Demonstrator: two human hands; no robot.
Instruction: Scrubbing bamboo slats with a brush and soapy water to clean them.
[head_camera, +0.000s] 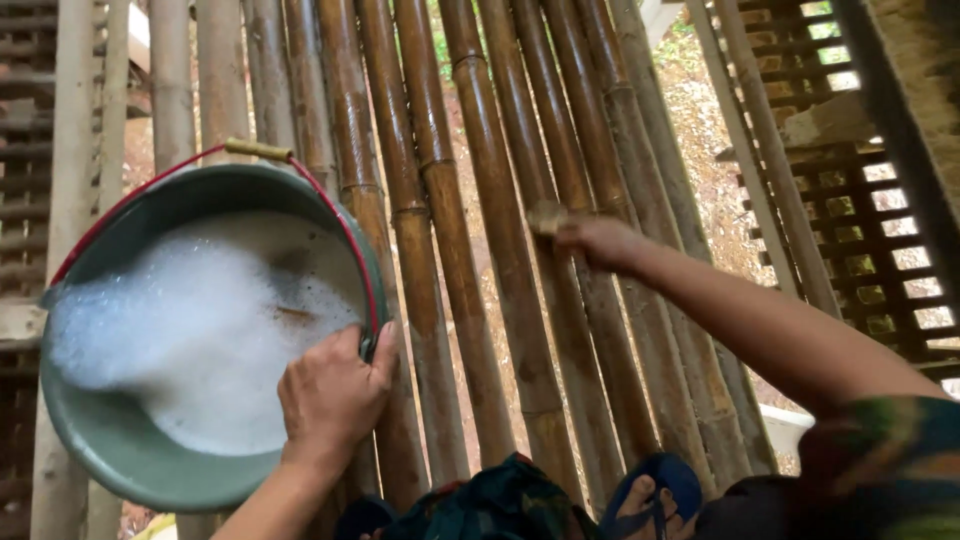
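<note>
The green bucket (110, 440) sits at the 8 o'clock region of the view on a floor of bamboo poles (500, 230), tilted toward the camera and filled with white soap foam (180, 330). A red wire handle (340, 235) with a pale grip runs over the rim from 11 o'clock to 3 o'clock of the bucket. The left hand (335, 395) is closed over the bucket rim at its 4 o'clock edge, thumb and fingers curled onto the rim beside the lower end of the red handle. The right hand (600, 242) is well apart from the bucket, at its 2 o'clock, extended across the poles near the centre of the view. Its fingers are closed around a small pale object (547, 216), pressed against a pole; what the object is cannot be determined. A foot in a blue sandal (655, 495) rests on the poles at 6 o'clock.
</note>
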